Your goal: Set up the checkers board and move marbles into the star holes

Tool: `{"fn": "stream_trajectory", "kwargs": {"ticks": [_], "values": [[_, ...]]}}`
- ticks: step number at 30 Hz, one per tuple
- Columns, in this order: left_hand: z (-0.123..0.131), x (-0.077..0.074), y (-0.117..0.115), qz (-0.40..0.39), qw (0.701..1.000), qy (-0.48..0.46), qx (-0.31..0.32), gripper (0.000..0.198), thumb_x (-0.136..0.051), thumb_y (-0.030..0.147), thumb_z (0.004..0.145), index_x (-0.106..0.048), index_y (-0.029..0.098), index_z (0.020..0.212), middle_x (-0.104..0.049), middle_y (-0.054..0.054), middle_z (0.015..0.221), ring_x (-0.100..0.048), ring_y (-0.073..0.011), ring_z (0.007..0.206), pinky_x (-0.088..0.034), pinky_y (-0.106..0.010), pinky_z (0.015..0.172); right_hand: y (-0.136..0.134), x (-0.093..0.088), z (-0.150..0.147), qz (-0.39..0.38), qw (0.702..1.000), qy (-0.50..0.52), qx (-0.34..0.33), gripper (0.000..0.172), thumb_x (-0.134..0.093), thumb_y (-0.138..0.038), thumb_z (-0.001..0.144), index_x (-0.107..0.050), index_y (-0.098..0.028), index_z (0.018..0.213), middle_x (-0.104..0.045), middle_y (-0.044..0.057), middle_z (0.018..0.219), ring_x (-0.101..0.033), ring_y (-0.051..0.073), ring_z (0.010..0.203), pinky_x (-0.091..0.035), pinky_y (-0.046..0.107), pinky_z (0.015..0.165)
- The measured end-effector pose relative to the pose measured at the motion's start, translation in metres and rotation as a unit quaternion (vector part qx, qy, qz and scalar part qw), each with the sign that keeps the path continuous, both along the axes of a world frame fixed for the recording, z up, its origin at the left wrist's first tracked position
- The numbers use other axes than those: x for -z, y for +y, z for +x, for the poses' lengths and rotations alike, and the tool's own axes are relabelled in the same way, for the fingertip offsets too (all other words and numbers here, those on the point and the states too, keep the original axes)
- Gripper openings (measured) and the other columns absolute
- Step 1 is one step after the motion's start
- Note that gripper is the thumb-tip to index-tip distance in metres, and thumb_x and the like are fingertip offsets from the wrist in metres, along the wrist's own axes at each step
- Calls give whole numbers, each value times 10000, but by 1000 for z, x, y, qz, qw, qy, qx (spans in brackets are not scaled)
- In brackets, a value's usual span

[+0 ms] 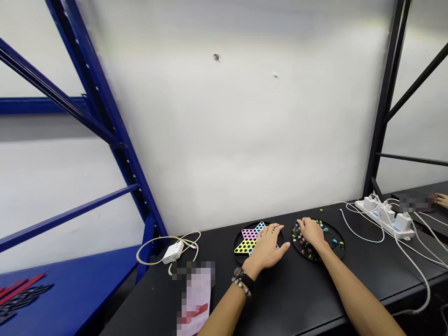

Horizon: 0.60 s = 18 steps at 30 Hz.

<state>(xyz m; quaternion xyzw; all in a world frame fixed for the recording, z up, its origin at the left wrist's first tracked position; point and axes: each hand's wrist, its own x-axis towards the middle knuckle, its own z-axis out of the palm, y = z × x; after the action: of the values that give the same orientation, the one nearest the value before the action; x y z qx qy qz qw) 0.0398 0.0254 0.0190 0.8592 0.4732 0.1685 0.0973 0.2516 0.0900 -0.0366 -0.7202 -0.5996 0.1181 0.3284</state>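
From the head view, the left hand (pixel 266 249) lies palm down with its fingers spread over the lower right of a star-shaped board (pixel 250 235), which sits on a round black base. Nothing shows in its grip. The right hand (pixel 311 233) is curled down over the left part of a round black tray (pixel 341 254) scattered with colored marbles (pixel 301 238). Its fingers are bunched, and the back of the hand hides whether a marble is pinched beneath them, so I cannot tell. The tray lies at 3 o'clock from the board, just beside it, and the right hand is the nearer to the marbles, while the left is the nearer to the board. Both sit on a black table (pixel 297 298), with a watch (pixel 243 277) and a bead bracelet (pixel 241 287) on the left wrist. A white charger (pixel 172 252) lies at 9 o'clock from the board, a power strip (pixel 385 219) at 2 o'clock from the tray. A blurred paper (pixel 198 298) near the table's edge cannot be made out, and another person's hand (pixel 442 200) is cut off at the far right.
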Motion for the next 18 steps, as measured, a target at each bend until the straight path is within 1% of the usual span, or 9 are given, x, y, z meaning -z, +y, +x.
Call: {"fn": "stream_trajectory", "kwargs": {"ticks": [2, 3, 5, 8, 10, 12, 15, 16, 18], "values": [[-18, 10, 1, -59, 996, 57, -21, 722, -603, 511, 828, -391, 210, 1449, -373, -132, 1528, -322, -338, 1411, -250, -558, 1157, -3, 2, 1, -47, 992, -116, -2, 301, -437, -345, 967, -629, -192, 793, -676, 111, 879, -626, 248, 893, -406, 319, 757], [-25, 15, 0, -70, 994, 76, -28, 742, -612, 511, 819, -384, 211, 1458, -357, -134, 1543, -309, -345, 1422, -231, -576, 1161, -5, 2, -2, -47, 987, -153, -3, 289, -421, -326, 976, -645, -186, 859, -675, 124, 951, -615, 257, 956, -405, 330, 791], [-33, 21, -4, -61, 994, 86, -24, 678, -561, 490, 864, -382, 226, 1463, -357, -116, 1552, -290, -326, 1440, -199, -584, 1175, -10, -3, -11, -24, 980, -199, -2, 304, -394, -338, 989, -653, -179, 964, -653, 141, 1049, -571, 283, 1053, -397, 372, 856], [-33, 20, -22, -29, 997, 73, -5, 577, -502, 408, 917, -386, 256, 1461, -383, -83, 1545, -301, -291, 1441, -189, -572, 1187, -27, -16, -29, 8, 979, -201, -32, 364, -371, -416, 994, -642, -178, 1038, -627, 150, 1110, -531, 314, 1098, -388, 452, 912], [-31, 17, -42, -17, 998, 61, 31, 612, -528, 427, 910, -362, 268, 1477, -358, -71, 1561, -285, -291, 1447, -169, -568, 1199, -47, -24, -41, 32, 980, -165, -106, 387, -348, -445, 999, -627, -196, 1096, -613, 133, 1180, -518, 299, 1135, -384, 463, 955], [-31, 16, -62, -13, 996, 43, 81, 675, -561, 491, 893, -328, 290, 1495, -364, -54, 1560, -299, -279, 1439, -174, -533, 1212, -74, -27, -50, 40, 968, -118, -218, 408, -332, -472, 1001, -600, -233, 1194, -570, 103, 1308, -478, 270, 1227, -361, 448, 1027], [-39, 23, -86, -27, 994, 35, 97, 749, -579, 530, 881, -266, 308, 1523, -362, -48, 1562, -318, -285, 1429, -212, -523, 1205, -117, -23, -57, -17, 927, -69, -369, 499, -320, -526, 998, -495, -283, 1397, -403, 61, 1525, -316, 253, 1409, -277, 432, 1140], [-42, 27, -91, -34, 994, 37, 102, 769, -578, 527, 884, -230, 315, 1536, -343, -47, 1573, -314, -291, 1432, -226, -525, 1199, -129, -20, -58, -40, 911, -70, -403, 549, -338, -548, 989, -422, -290, 1467, -326, 54, 1577, -253, 264, 1448, -237, 445, 1167], [-47, 33, -97, -40, 992, 42, 109, 720, -513, 493, 934, -169, 342, 1549, -326, -32, 1582, -314, -287, 1436, -245, -527, 1189, -146, -16, -59, -74, 892, -79, -439, 630, -371, -575, 973, -300, -301, 1536, -208, 50, 1624, -183, 287, 1479, -172, 474, 1196]]}}
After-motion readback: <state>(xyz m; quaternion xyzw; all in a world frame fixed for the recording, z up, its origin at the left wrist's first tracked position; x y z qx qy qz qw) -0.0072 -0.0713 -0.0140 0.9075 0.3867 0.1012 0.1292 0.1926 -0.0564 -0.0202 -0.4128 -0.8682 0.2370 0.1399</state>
